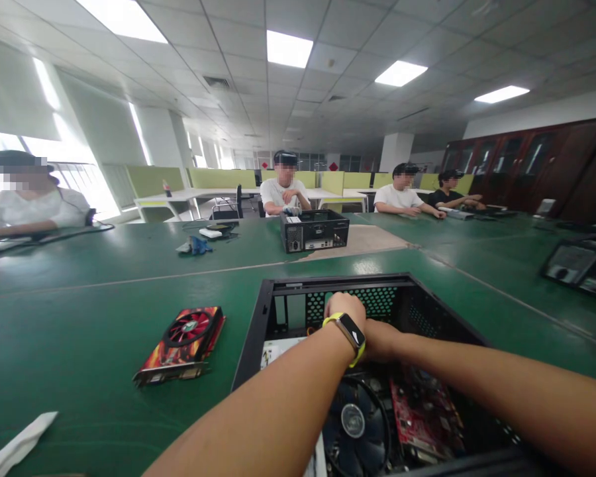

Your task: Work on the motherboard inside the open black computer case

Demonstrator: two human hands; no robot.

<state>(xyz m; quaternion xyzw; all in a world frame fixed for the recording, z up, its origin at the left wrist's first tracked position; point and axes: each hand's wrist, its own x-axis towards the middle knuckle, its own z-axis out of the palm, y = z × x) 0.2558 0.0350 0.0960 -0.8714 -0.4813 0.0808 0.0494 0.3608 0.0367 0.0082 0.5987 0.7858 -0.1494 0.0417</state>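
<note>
Both hands, left hand (345, 308) and right hand (380, 339), are reached inside the open case (258, 331), grip perhaps hidden, while the graphics card (183, 344) is left beside it.

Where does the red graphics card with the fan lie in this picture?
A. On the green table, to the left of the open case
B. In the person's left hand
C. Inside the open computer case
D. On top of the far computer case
A: the graphics card lies flat on the green table, apart from the open case, into which both hands reach.
</note>
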